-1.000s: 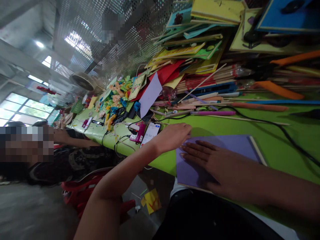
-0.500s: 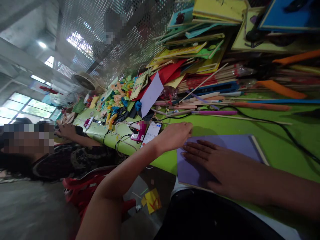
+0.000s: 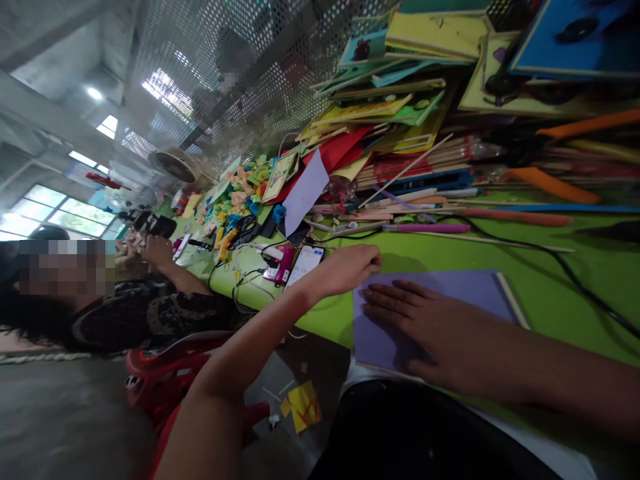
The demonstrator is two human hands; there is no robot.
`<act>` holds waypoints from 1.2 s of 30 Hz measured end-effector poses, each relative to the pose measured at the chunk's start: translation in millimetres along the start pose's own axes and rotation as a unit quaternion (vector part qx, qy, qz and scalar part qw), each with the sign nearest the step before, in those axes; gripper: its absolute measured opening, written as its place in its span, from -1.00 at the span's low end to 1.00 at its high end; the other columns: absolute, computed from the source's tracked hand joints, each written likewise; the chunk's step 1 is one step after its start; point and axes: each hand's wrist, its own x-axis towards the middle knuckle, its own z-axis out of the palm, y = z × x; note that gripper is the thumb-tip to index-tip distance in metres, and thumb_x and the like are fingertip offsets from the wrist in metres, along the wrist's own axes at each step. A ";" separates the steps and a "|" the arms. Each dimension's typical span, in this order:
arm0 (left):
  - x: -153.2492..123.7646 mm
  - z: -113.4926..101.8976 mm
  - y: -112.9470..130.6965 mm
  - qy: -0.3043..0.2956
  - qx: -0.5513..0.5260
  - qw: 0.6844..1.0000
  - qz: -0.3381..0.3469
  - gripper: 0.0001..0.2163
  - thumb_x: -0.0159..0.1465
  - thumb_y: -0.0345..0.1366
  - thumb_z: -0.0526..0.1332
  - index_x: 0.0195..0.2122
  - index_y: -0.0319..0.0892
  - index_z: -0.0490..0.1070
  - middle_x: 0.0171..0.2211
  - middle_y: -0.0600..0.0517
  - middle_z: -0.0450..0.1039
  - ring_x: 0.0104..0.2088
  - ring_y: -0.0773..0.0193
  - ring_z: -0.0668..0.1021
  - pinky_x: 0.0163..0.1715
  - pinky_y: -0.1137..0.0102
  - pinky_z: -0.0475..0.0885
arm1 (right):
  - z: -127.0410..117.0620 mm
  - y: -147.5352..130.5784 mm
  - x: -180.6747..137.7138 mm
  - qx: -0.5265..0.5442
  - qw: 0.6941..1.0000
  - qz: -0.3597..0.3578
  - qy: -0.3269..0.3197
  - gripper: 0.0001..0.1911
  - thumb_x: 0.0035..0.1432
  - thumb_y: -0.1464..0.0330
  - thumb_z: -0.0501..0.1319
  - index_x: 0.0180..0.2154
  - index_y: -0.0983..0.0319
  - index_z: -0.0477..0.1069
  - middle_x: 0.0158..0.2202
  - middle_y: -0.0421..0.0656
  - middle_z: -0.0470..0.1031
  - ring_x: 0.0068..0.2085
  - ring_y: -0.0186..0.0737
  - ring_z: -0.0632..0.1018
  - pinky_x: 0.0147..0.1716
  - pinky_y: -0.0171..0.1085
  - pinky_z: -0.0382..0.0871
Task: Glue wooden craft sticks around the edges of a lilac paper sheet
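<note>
A purple card (image 3: 463, 283) with a pale stick-like strip along its right edge lies at the front edge of the green table. My right hand (image 3: 425, 323) rests flat on it, palm down, fingers stretched out. Beside the card's far left corner is my left hand (image 3: 353, 267), its fingers curled closed; whatever may be in them is hidden. A phone (image 3: 304, 263) with a lit screen lies just beyond my left wrist, next to a magenta device (image 3: 279, 265) with cables plugged in.
Stacked colourful card panels (image 3: 380, 100) and bundled sticks line the table's back. Orange-handled pliers (image 3: 550, 183) lie at right. A black cable (image 3: 560, 253) crosses the green tabletop (image 3: 505, 250). A co-worker (image 3: 145, 313) sits at left by a red chair (image 3: 165, 373).
My hands keep nearly the same pose, while the view has shifted slightly. At left, the co-worker's hand has moved, and a dark object near it appears higher.
</note>
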 end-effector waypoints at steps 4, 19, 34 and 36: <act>-0.7 -2.2 -4.1 -0.004 -0.041 0.999 0.010 -0.98 0.44 -0.36 0.22 -0.15 -0.16 0.42 -0.14 -0.01 0.59 -0.16 0.23 0.60 -0.16 0.36 0.42 | -1.0 0.5 0.6 0.002 1.000 0.002 -0.008 -0.10 0.07 0.28 0.33 0.42 0.37 0.24 0.48 0.19 0.18 0.44 0.21 0.30 0.42 0.21 0.15; 1.5 1.8 -9.2 0.008 -0.005 0.999 0.039 -0.91 0.47 -0.38 0.13 -0.13 -0.16 0.42 -0.09 -0.04 0.58 -0.08 0.19 0.58 -0.08 0.33 0.41 | -2.5 0.4 0.1 0.010 0.999 0.004 -0.032 -0.14 0.16 0.25 0.31 0.44 0.37 0.21 0.49 0.15 0.13 0.46 0.21 0.26 0.42 0.26 0.13; -1.9 3.0 -2.0 -0.009 0.064 0.997 0.040 -0.90 0.50 -0.36 0.09 -0.12 -0.16 0.39 -0.07 -0.07 0.58 -0.06 0.12 0.60 -0.09 0.29 0.42 | -1.8 -1.1 0.1 0.002 1.000 0.007 -0.013 -0.13 0.08 0.29 0.33 0.41 0.37 0.27 0.47 0.16 0.19 0.44 0.21 0.31 0.42 0.21 0.17; -1.3 2.6 -0.1 -0.014 0.068 0.997 0.031 -0.89 0.50 -0.37 0.08 -0.12 -0.16 0.38 -0.06 -0.07 0.58 -0.06 0.12 0.60 -0.09 0.29 0.42 | -2.8 -1.1 0.2 0.001 1.000 0.005 -0.017 -0.13 0.09 0.28 0.33 0.41 0.38 0.26 0.47 0.17 0.19 0.44 0.22 0.31 0.41 0.22 0.17</act>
